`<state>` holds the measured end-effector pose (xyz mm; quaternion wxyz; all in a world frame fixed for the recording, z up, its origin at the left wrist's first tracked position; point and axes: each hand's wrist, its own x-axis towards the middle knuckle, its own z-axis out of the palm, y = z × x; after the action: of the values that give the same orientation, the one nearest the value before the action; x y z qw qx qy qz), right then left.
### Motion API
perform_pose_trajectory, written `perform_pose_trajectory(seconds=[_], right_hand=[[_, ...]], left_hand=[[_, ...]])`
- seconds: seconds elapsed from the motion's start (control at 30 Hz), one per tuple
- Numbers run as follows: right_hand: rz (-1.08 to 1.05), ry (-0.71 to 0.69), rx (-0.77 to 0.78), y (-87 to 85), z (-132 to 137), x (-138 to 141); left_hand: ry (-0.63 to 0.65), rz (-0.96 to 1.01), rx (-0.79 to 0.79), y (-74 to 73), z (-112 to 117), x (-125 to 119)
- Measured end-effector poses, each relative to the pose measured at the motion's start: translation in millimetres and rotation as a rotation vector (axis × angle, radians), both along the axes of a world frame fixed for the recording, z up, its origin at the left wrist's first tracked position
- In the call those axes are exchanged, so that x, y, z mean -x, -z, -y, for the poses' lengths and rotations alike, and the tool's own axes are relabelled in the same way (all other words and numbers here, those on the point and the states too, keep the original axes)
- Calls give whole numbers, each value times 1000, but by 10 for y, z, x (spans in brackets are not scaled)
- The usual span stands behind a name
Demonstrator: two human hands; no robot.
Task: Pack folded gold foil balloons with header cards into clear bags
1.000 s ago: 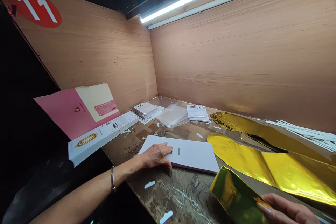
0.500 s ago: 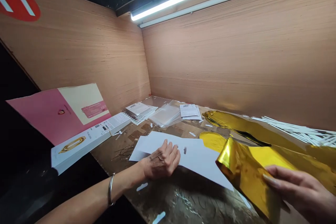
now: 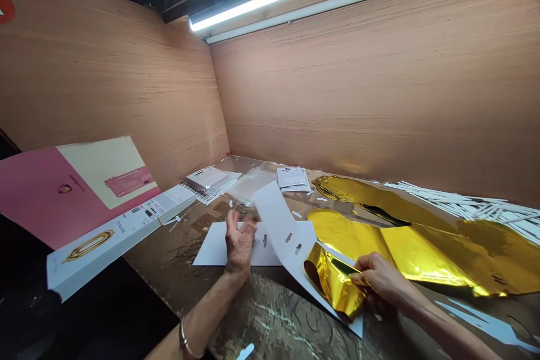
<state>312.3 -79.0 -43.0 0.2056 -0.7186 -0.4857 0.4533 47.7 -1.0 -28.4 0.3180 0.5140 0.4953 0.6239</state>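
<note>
At the tabletop's left edge, a pink-and-cream card sheet (image 3: 54, 194) leans beside a long white box (image 3: 113, 247) printed with a gold zero. Farther back, toward the corner where the plywood walls (image 3: 126, 79) meet, lie a stack of printed sheets (image 3: 206, 178), clear plastic sleeves (image 3: 248, 187) and printed leaflets (image 3: 293, 179). The left hand (image 3: 239, 244), wearing a metal bangle (image 3: 184, 341), is raised on edge above a flat white sheet (image 3: 219, 250); its fingers look loosely apart and hold nothing, though blur hides the detail. Just right of it, a slotted white card (image 3: 278, 225) tilts up off the scarred tabletop (image 3: 270, 326). The right hand (image 3: 382, 278) has its fingers together, pinching the curled end of a flat gold foil balloon (image 3: 333, 281) near the tabletop's front edge. The foil looks light, thin and slippery, likely to crease, so a broad, gentle hold at the end seems safest. The balloon's body spreads rightward, with more gold foil (image 3: 363, 191) behind it and white sticks (image 3: 464, 202) along the back edge.
</note>
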Motion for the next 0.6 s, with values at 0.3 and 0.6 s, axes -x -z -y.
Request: perform_pose_trajectory(seconds=[0.3, 0.6], right_hand=[[114, -46, -88, -74, -53, 31], [180, -160, -251, -196, -147, 99]], left_hand=[[534, 281, 45, -173, 171, -388], [908, -1189, -209, 9, 319, -519]])
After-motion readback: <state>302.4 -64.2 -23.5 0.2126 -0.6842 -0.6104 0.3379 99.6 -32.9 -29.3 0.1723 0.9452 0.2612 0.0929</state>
